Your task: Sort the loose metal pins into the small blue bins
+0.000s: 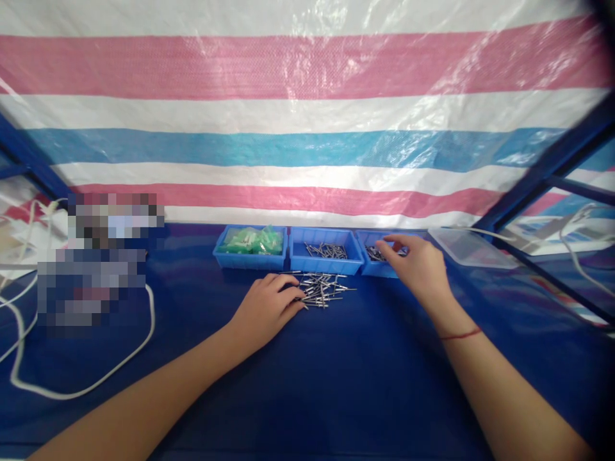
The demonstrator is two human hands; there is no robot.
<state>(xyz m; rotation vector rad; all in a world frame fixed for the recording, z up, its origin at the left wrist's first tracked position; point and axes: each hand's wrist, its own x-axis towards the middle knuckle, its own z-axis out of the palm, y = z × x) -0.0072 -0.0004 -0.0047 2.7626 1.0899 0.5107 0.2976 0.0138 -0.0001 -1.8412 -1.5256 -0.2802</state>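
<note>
Three blue bins stand in a row along the far edge of the dark blue surface, side by side. The left bin contains green items in clear plastic bags. The middle bin contains loose thin metal pins, gathered toward its right side. The right bin also contains small metal pieces, partly covered from my view by a hand.

A loose pile of metal pins lies on the surface just in front of the middle bin, nearer the far edge than the near one, the pins pointing in various directions.

Left hand: palm down at the left side of the pile, fingers bent and slightly parted, fingertips touching the outer pins. Whether any pin is gripped, I cannot tell.

Right hand: over the right bin, thumb and forefinger curved toward each other. Whether anything is pinched between them, I cannot tell. A thin red cord circles the wrist.

A translucent tray lies beyond the right bin, toward the surface's far right corner. A white cable loops over the left part of the surface. A striped sheet hangs behind the far edge.
</note>
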